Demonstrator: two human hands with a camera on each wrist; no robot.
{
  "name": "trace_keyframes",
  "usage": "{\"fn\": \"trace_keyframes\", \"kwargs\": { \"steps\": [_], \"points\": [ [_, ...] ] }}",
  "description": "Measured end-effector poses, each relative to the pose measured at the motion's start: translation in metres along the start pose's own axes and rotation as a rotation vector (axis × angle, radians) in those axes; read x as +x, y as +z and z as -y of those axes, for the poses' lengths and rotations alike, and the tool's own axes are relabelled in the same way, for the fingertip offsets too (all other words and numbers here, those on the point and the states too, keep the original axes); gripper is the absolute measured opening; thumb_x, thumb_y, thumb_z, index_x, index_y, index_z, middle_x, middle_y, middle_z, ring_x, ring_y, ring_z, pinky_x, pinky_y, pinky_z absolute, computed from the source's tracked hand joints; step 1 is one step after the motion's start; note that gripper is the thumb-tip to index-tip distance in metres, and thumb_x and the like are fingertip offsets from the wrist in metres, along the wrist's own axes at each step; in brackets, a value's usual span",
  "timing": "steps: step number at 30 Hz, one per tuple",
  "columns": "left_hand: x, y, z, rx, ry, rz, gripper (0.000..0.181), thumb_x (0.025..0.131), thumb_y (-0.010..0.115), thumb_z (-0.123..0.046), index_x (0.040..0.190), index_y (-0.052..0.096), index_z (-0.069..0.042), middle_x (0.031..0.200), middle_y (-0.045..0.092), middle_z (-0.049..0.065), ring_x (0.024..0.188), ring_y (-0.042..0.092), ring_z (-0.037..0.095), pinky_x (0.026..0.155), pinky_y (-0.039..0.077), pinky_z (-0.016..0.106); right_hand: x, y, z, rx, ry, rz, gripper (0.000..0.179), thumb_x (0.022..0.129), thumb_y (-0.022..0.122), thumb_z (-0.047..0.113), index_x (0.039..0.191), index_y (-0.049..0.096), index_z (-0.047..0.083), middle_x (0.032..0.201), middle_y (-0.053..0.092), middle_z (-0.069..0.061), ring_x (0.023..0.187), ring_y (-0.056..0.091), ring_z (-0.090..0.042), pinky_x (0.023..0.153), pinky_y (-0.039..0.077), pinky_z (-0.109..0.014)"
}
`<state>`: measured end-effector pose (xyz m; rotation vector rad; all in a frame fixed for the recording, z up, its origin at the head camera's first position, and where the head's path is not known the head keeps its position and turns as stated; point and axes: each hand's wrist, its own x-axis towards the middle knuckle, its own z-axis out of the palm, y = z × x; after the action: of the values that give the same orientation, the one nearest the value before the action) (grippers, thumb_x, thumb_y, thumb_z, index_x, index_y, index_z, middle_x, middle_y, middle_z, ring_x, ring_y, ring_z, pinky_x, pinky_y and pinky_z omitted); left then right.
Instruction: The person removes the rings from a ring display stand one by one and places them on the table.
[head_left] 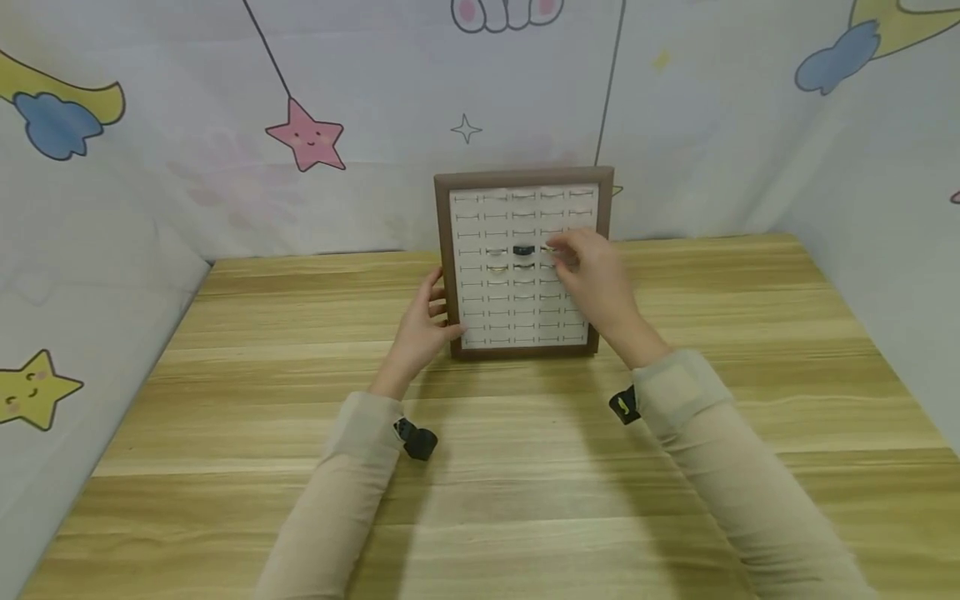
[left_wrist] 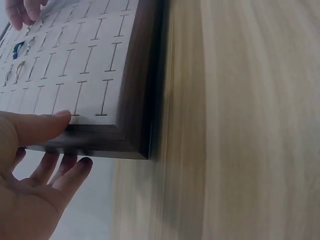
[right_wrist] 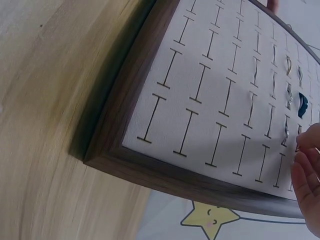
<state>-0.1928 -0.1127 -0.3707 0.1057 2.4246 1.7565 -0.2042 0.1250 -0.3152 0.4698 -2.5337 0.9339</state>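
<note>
A ring display board (head_left: 525, 352) with a brown wooden frame and a white slotted panel stands nearly upright on the table. My left hand (head_left: 423, 329) grips its lower left side, thumb on the front edge and the other fingers round behind, as the left wrist view shows. With thumb and forefinger, my right hand (head_left: 596, 271) pinches a small ring (head_left: 548, 248) at a slot right of the middle; the fingertips partly hide it. Beside it sits a wide black ring (head_left: 523, 250). A silver ring (head_left: 497, 252) and a gold-toned ring (head_left: 497, 269) sit in slots further left.
The board stands on a wood-grain table (head_left: 300, 500), near its back edge. Behind hangs a pale curtain (head_left: 390, 83) with cartoon stars and clouds. Small black wrist cameras (head_left: 420, 443) are strapped at both sleeves. Most other slots in the panel hold no ring.
</note>
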Motion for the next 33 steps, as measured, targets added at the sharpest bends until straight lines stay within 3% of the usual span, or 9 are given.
{"fn": "trace_keyframes", "kwargs": {
  "steps": [8, 18, 30, 33],
  "points": [
    [0.003, 0.0, 0.003, 0.032, -0.006, -0.003, 0.091, 0.084, 0.063, 0.012, 0.154, 0.016, -0.021, 0.145, 0.036, 0.016, 0.13, 0.044, 0.034, 0.107, 0.045, 0.045, 0.004, 0.007, 0.002, -0.046, 0.04, 0.003, 0.019, 0.089, 0.061, 0.0, 0.107, 0.066, -0.002, 0.108, 0.064, -0.016, 0.103, 0.059, -0.03, 0.094, 0.052, -0.038],
    [0.004, -0.002, 0.004, 0.024, -0.015, 0.008, 0.091, 0.084, 0.063, 0.012, 0.153, 0.016, -0.023, 0.145, 0.036, 0.015, 0.131, 0.043, 0.034, 0.106, 0.046, 0.046, 0.007, 0.01, 0.004, -0.125, 0.009, 0.028, 0.015, 0.09, 0.058, -0.001, 0.104, 0.064, -0.004, 0.105, 0.062, -0.017, 0.099, 0.057, -0.03, 0.089, 0.053, -0.036],
    [0.004, -0.002, 0.002, 0.027, -0.022, 0.008, 0.091, 0.083, 0.064, 0.012, 0.153, 0.016, -0.022, 0.142, 0.038, 0.016, 0.131, 0.043, 0.035, 0.107, 0.045, 0.046, 0.017, -0.003, -0.012, 0.062, -0.039, 0.13, 0.019, 0.086, 0.058, -0.005, 0.104, 0.063, -0.009, 0.103, 0.063, -0.022, 0.093, 0.06, -0.031, 0.084, 0.055, -0.038],
    [0.004, -0.002, 0.003, 0.031, -0.029, 0.007, 0.091, 0.083, 0.064, 0.012, 0.153, 0.017, -0.022, 0.142, 0.038, 0.016, 0.13, 0.043, 0.034, 0.108, 0.045, 0.046, 0.018, -0.007, -0.016, 0.127, -0.014, 0.15, 0.019, 0.086, 0.058, -0.006, 0.104, 0.064, -0.008, 0.102, 0.063, -0.021, 0.09, 0.059, -0.028, 0.08, 0.053, -0.031]
  ]
}}
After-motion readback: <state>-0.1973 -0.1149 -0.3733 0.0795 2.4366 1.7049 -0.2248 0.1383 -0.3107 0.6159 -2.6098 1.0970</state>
